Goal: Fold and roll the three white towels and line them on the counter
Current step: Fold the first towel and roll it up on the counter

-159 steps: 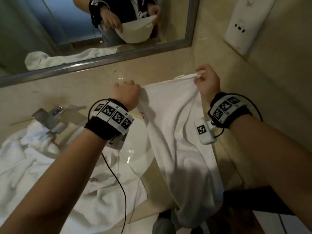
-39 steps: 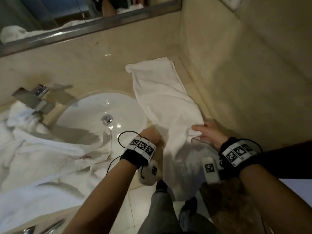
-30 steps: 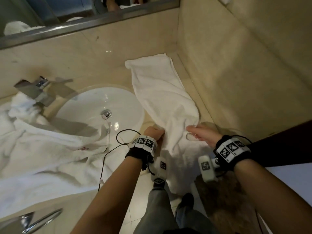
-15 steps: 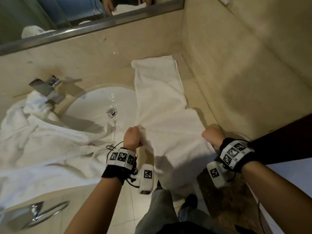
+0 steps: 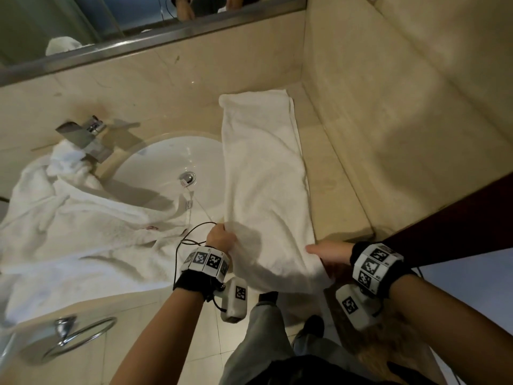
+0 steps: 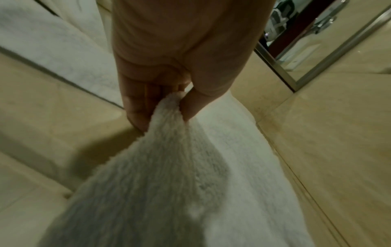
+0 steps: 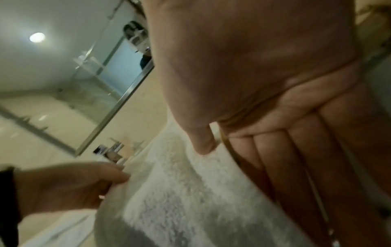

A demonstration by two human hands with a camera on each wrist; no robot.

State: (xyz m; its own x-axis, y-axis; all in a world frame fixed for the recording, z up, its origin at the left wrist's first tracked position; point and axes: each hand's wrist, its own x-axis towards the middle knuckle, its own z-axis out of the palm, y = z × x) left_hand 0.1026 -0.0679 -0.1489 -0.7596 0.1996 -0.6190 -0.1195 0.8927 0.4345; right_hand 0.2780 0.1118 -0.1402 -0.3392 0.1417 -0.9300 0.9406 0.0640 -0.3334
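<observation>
One folded towel (image 5: 263, 173) is laid lengthwise on the desk (image 5: 333, 173) beside the sink (image 5: 172, 162), its near end pinched by the left hand (image 5: 220, 237) and right hand (image 5: 329, 252). Nothing is rolled yet (two more towels (image 5: 69, 232) lie heaped, untouched).

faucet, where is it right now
In the head view the faucet sits at the left, on the counter behind the sink, its spout over the crumpled white towels.
</observation>
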